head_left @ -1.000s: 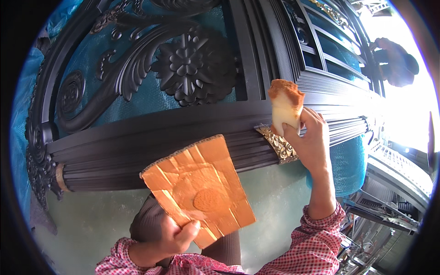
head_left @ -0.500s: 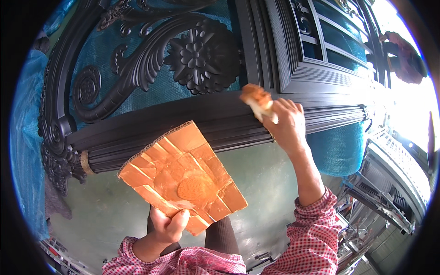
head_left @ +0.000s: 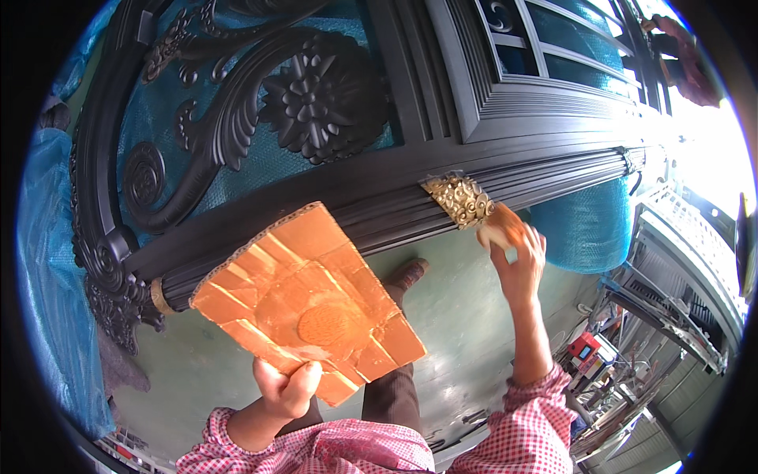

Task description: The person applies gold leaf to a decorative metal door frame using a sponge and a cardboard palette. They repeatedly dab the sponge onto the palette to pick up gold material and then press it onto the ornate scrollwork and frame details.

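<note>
My left hand (head_left: 286,389) grips the lower edge of a flat sheet of cardboard (head_left: 268,268), thumb on top. The sheet is coated in copper-gold paint, and a round, textured patch of it lies near the middle. My right hand (head_left: 519,265) is closed on a paint-stained orange-and-white pad (head_left: 502,229), slightly blurred; whether it is sponge or cloth I cannot tell. The pad is at the lower right edge of a gold scrolled ornament (head_left: 462,199) on the ribbed bar of a black ornate metal panel (head_left: 379,186). Contact between them is unclear.
Blue bubble wrap (head_left: 580,237) shows beneath the panel, with more blue wrap (head_left: 51,268) along the left. A red boxy device (head_left: 588,351) and metal racking (head_left: 671,276) stand at the right. Part of another person (head_left: 691,63) shows at far right.
My right hand has moved down and slightly right with the pad, and the gold ornament has come into sight. The view has shifted; my left hand still holds the cardboard.
</note>
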The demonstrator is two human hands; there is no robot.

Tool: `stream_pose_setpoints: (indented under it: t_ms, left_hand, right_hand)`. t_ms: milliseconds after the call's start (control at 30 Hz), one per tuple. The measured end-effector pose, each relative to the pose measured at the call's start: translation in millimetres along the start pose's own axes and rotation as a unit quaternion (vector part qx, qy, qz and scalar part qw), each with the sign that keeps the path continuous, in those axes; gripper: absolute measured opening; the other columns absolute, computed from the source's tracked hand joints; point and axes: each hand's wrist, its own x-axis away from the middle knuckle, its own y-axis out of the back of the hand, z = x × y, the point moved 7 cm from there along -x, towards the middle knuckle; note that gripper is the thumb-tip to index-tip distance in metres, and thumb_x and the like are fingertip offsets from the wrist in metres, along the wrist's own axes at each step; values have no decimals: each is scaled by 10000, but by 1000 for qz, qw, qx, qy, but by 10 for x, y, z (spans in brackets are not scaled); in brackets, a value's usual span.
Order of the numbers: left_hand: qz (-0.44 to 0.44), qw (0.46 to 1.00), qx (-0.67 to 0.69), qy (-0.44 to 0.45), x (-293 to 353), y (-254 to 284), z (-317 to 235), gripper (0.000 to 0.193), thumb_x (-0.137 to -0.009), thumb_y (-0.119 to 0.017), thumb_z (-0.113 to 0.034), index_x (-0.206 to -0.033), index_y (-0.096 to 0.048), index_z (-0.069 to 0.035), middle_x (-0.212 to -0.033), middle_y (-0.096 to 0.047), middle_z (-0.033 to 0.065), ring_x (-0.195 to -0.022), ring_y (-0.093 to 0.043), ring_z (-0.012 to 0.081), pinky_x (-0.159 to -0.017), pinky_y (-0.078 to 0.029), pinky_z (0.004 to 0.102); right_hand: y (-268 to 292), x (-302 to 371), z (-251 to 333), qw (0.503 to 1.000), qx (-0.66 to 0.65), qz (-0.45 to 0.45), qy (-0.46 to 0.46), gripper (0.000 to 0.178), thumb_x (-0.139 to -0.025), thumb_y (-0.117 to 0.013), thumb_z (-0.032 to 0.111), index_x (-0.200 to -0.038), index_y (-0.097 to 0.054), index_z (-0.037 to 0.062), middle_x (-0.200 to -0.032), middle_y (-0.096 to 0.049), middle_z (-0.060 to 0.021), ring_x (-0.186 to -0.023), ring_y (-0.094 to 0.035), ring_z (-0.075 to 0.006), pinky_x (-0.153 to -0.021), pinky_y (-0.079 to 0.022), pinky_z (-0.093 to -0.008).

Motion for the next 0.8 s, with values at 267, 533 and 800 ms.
stream_pose_setpoints:
  t_ms: [267, 533, 800]
  left_hand:
    - [-6, 997, 53, 55, -51, -350, -14, 618, -740, -472, 22, -1302, -222, 75, -1158, -465, 184, -1016, -496, 220, -898, -437, 377]
    - [46, 995, 50, 69, -61, -626, 75, 696, -710, -461, -65, -1360, -226, 13, -1265, -408, 179, -1138, -441, 251, -976, -386, 418]
    - [44, 995, 64, 58, -26, -629, 114, 604, -755, -480, 33, -1303, -229, 74, -1141, -484, 176, -998, -513, 204, -882, -442, 354]
  right_hand:
    - [-121, -100, -8, 993, -98, -58, -39, 256, -702, -705, 64, -941, -619, 33, -929, -582, -72, -868, -521, -284, -805, -398, -370]
    - [23, -175, 13, 984, -114, -138, -23, 234, -668, -696, 119, -883, -621, 67, -864, -588, -45, -824, -555, -249, -767, -383, -360]
    - [-196, -739, 92, 996, -69, 52, 29, 155, -664, -671, 144, -750, -576, 56, -765, -558, -42, -802, -554, -243, -765, -391, -352]
